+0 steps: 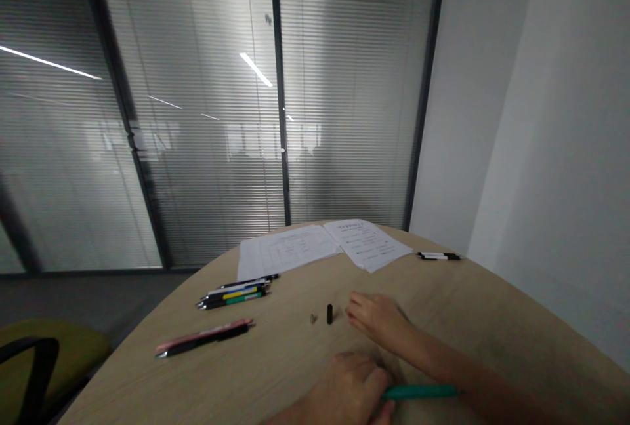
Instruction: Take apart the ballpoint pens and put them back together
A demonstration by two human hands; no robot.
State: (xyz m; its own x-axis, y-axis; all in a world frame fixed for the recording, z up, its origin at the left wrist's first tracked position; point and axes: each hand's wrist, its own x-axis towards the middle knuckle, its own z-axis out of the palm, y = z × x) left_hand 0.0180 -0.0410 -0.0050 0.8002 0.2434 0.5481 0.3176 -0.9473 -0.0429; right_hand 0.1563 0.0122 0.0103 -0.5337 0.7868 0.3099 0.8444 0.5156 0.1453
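My left hand (349,385) is closed around one end of a slim green pen (420,391), which points to the right just above the table. Beyond it, my right hand (377,318) rests low over the tabletop with its fingers curled together. Whatever its fingertips pinch, if anything, is too small to make out. Just left of those fingertips a short black tube (329,314) stands on the table. Beside the tube lies a tiny metallic piece (312,319), which looks like a pen part.
A pink pen and a black pen (207,338) lie at the left of the round wooden table (275,372). Several more pens (236,292) lie behind them. Printed sheets (290,248) cover the far side. Black-and-white pens (438,256) lie far right. A chair (54,353) stands left.
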